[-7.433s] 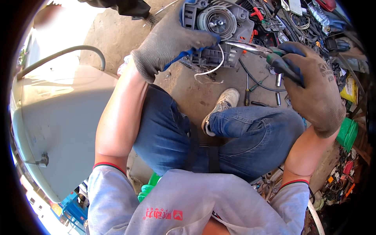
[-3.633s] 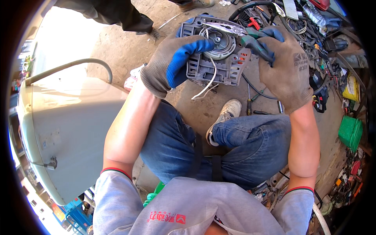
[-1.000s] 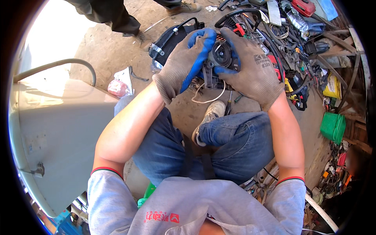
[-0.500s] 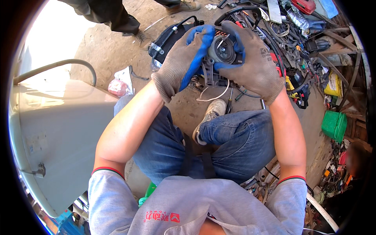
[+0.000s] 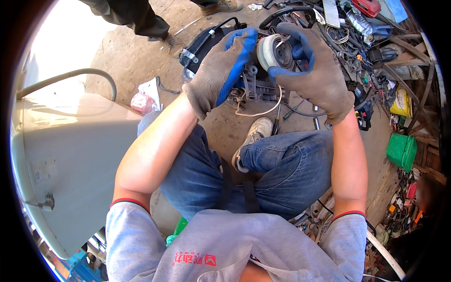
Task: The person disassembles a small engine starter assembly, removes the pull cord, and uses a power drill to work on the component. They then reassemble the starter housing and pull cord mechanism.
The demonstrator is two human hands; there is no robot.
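Gloves, two of them, grey-brown knit with blue palms, cover both hands of a person seated on the dirt in jeans and a grey sweatshirt. Far left stands one pale metal tank [image 5: 70, 160] with a single grey hose [image 5: 80, 77] arching over its top. Just beside it on the ground lies one crumpled bag [image 5: 145, 96], white and pink. The left hand [image 5: 218, 68] is curled around the left side of the motor [image 5: 263, 70], its fingers [image 5: 239, 51] wrapped and pressing on the housing. That motor is one dark, greasy block held up in front of the knees, with a round pale cap on a black ribbed drum facing the person and one white wire [image 5: 263, 110] looping loose beneath it. The right hand [image 5: 312, 70] grips the drum from the right, fingertips hooked over its rim. One worn shoe [image 5: 251, 141] shows below, between the thighs. Further right the ground is strewn with tools and cables too tangled to count, and one green tub [image 5: 401, 150] sits near the edge.
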